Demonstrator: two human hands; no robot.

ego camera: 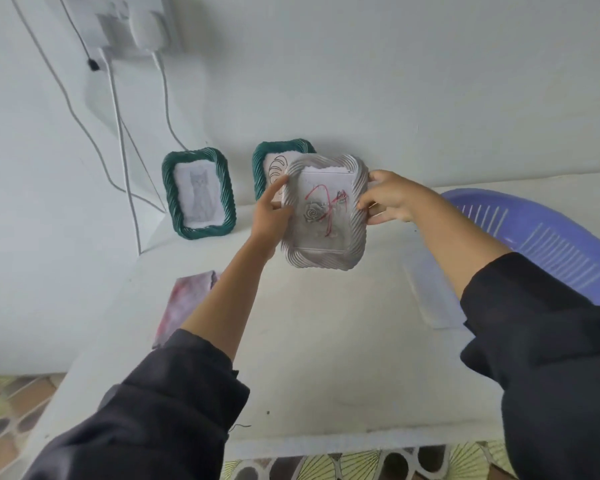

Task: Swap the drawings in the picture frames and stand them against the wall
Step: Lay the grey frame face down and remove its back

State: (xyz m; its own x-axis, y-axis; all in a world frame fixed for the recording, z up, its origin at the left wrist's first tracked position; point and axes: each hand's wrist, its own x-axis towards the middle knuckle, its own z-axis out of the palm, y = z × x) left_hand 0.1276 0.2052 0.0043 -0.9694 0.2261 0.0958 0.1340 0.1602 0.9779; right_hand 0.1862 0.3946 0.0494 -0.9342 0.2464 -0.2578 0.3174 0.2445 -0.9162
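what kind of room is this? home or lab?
Probably a home room, not a lab: chargers plugged into a wall socket, a purple plastic basket on the white table, patterned floor tiles, and green picture frames standing against the wall.

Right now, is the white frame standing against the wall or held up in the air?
Held in the air. The white frame is gripped by the left hand and right hand, above the table, clear of the wall.
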